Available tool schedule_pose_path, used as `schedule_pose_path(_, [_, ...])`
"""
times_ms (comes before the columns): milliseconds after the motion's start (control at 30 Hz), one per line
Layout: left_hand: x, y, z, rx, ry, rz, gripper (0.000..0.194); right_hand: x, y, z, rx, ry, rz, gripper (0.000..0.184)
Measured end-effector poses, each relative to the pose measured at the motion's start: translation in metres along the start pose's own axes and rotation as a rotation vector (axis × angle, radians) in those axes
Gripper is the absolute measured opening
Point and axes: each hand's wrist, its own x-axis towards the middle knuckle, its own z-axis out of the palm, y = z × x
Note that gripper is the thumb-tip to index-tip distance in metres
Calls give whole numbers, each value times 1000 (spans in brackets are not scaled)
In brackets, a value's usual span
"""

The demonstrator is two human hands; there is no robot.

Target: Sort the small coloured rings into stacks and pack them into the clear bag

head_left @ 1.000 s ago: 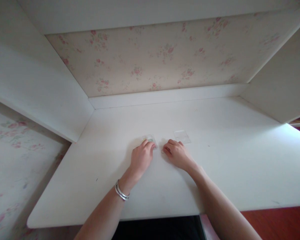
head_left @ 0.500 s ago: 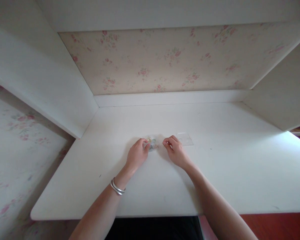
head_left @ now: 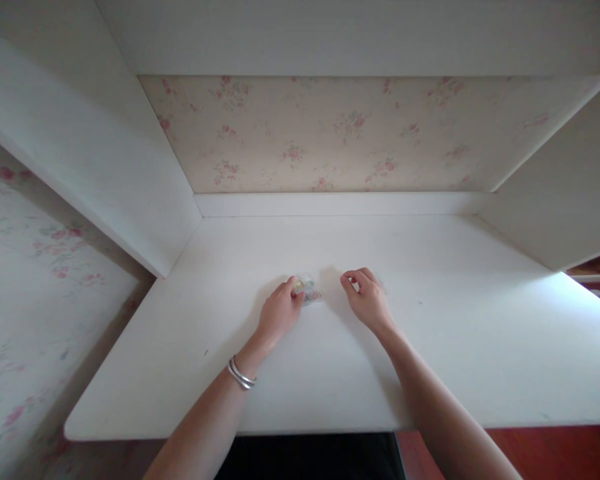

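A small, see-through flat piece with yellow, green and reddish patches (head_left: 310, 288) lies on the white desktop. It could be a packet, a sheet or a shallow case; which, I cannot tell. My left hand (head_left: 281, 307) has thumb and fingers closed on its left edge. To the right, apart from it, my right hand (head_left: 367, 300) is pinched, thumb tip against fingertip. Anything between those tips is too small to make out. Behind that hand, a clear plastic square (head_left: 381, 283) shows only its right edge.
The white desktop (head_left: 300, 373) ends in a low back ledge (head_left: 340, 204) under floral wallpaper. White side panels stand left (head_left: 145, 180) and right (head_left: 555, 187). A small dark mark (head_left: 206, 352) lies left of my left forearm.
My right hand has moved right, away from the patterned piece, and now covers most of the clear square. My left hand keeps its hold. The whole view has shifted slightly.
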Motion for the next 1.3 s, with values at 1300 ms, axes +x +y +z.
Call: schedule_pose_path(1300, [-2, -9, -5, -253, 42, 242, 67, -28, -19, 18, 1002, -237, 585, 39])
